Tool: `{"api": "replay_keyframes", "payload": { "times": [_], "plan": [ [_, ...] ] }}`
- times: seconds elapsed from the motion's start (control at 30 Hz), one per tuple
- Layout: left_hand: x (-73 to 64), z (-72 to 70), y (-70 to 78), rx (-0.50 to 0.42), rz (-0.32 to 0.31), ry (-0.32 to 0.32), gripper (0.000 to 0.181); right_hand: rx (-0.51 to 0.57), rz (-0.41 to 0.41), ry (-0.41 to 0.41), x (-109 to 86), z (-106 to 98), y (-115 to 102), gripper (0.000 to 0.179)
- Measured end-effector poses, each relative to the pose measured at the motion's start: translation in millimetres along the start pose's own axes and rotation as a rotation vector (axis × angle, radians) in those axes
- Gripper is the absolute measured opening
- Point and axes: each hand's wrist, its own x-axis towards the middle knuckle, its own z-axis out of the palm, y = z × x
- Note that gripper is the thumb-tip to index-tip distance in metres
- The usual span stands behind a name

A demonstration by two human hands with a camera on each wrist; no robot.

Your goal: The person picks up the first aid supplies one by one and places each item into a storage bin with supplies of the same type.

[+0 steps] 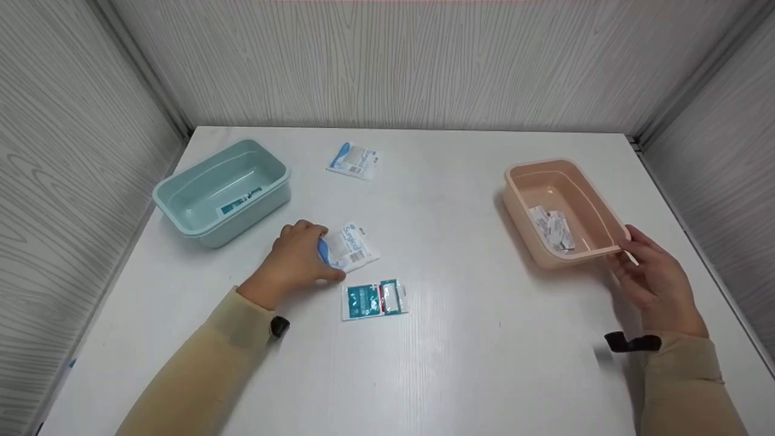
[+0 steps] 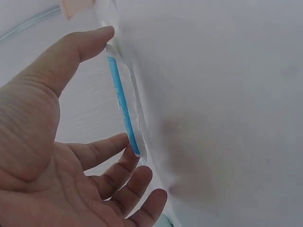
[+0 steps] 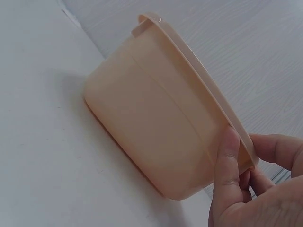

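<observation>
My left hand (image 1: 296,260) spans a white and blue packet printed "Surgical" (image 1: 354,247), thumb at one corner and fingertips at the other. In the left wrist view, the packet's blue edge (image 2: 124,106) runs between thumb and fingers, close to the white tabletop. My right hand (image 1: 654,278) pinches the near right corner of a peach plastic bin (image 1: 521,224), thumb and fingers on either side of the rim. Small white packets (image 1: 554,229) lie inside that bin. In the right wrist view, the bin's outer wall (image 3: 147,118) shows above the table.
A light teal bin (image 1: 242,224) at the back left holds teal and white packets (image 1: 239,201). Another "Surgical" packet (image 1: 354,160) lies at the back middle. A teal and white packet (image 1: 363,301) rests just in front of my left hand. Wood-grain panels (image 1: 387,66) border the table.
</observation>
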Motion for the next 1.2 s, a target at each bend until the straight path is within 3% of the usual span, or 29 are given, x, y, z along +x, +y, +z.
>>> {"api": "replay_keyframes", "payload": {
  "times": [0.33,0.8,1.03,1.2],
  "plan": [
    [-7.3,-14.5,-2.7,-0.062,-0.014,0.030,0.106,-0.001,-0.005,-0.013,0.0,-0.3,-1.1,0.039],
    [-27.8,-51.8,2.8,-0.142,0.063,0.134,0.105,0.015,-0.002,-0.006,-2.2,-1.0,-0.6,0.036],
    [-27.5,-70.4,-11.9,-0.144,0.104,0.253,0.101,0.017,0.001,-0.021,-2.2,-2.0,-0.5,0.037],
    [-20.9,-81.8,-30.0,-0.170,0.091,0.250,0.100,0.015,0.010,-0.012,-1.4,-2.6,-0.9,0.039]
  ]
}}
